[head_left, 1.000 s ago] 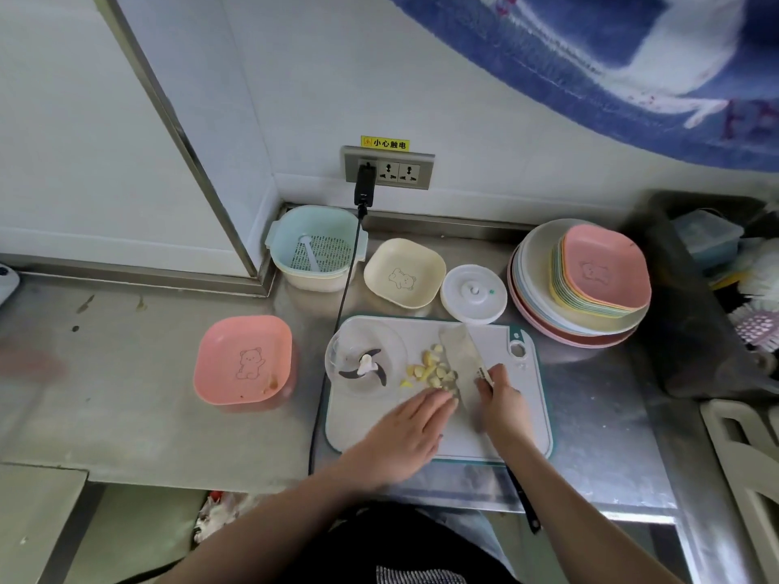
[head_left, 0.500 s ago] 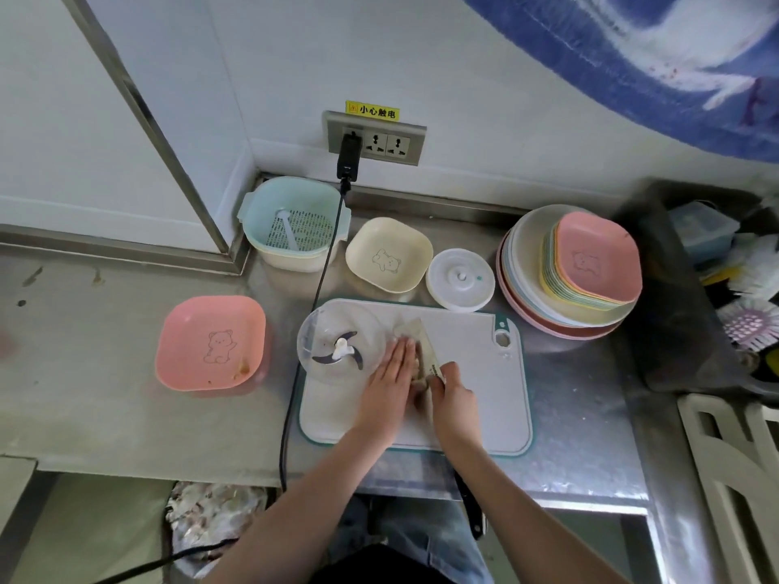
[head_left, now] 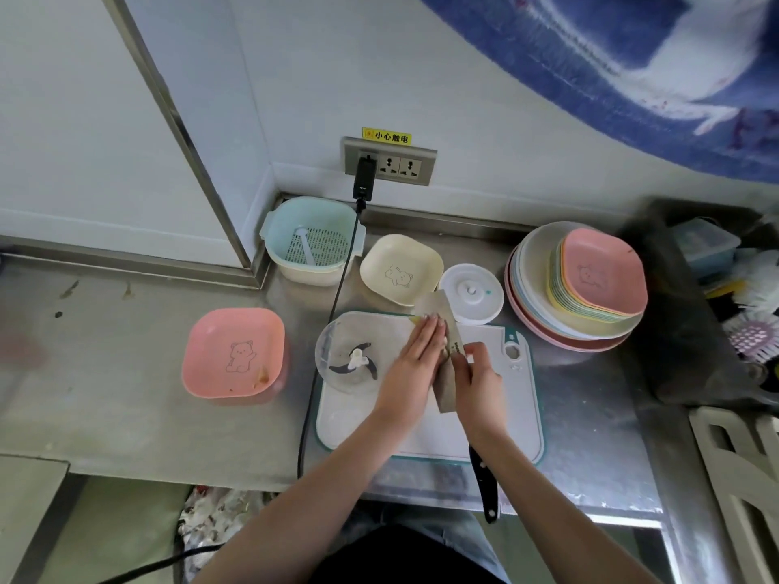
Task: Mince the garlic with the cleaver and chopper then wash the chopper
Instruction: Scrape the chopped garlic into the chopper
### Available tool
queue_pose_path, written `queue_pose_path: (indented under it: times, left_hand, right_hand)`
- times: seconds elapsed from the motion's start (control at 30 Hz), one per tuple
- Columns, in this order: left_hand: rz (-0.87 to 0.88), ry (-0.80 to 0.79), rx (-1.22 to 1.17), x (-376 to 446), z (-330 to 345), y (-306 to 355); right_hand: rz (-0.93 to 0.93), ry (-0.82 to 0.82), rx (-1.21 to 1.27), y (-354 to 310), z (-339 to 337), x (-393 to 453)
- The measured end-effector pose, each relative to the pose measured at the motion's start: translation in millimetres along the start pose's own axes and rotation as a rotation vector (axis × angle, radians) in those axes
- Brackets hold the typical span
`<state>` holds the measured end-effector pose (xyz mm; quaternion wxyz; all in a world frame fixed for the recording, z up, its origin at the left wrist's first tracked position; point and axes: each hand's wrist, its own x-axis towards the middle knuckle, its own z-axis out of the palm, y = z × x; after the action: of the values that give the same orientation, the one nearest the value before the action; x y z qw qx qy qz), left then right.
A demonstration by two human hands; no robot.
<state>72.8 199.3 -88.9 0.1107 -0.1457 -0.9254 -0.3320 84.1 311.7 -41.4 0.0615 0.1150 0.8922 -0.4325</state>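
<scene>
On the white cutting board point(head_left: 501, 419) my right hand point(head_left: 478, 379) grips the cleaver point(head_left: 440, 307), its blade tilted and pointing away from me. A black handle point(head_left: 484, 491) shows below my right wrist. My left hand point(head_left: 415, 356) lies flat against the blade's left face, fingers together. A bit of yellow garlic point(head_left: 415, 320) peeks out at the fingertips; the other garlic is hidden under the hand. The clear chopper bowl point(head_left: 333, 351) with its black blades point(head_left: 356, 364) stands on the board's left end, just left of my left hand. The white chopper lid point(head_left: 470, 292) lies behind the board.
A pink dish point(head_left: 234, 351) sits to the left, a cream dish point(head_left: 400, 267) and a blue strainer basket point(head_left: 312, 240) behind. A black cord point(head_left: 333, 305) runs from the wall socket past the chopper bowl. Stacked plates point(head_left: 577, 297) stand at the right, brushes at the far right.
The loose garlic pile seen on the board a second ago is gone from sight. Both hands and the cleaver came together over it, and the blade now points further back.
</scene>
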Motion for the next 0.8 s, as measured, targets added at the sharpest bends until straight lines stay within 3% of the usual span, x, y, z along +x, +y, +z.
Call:
queue_pose_path:
  times: [0.43,0.6,0.8]
  left_hand:
    - [-0.08,0.074,0.166,-36.7,-58.3,-49.7]
    - [-0.084,0.152,0.149,-44.1,-50.1,-59.7]
    - [-0.188,0.121,0.116,-47.3,-61.1,-65.0]
  right_hand:
    - [-0.048,-0.181,-0.019,-47.9,61.9,-14.9]
    - [-0.031,-0.179,-0.039,-41.1,63.5,-14.9]
    - [-0.091,-0.132,-0.096,-29.7,52.9,-10.0]
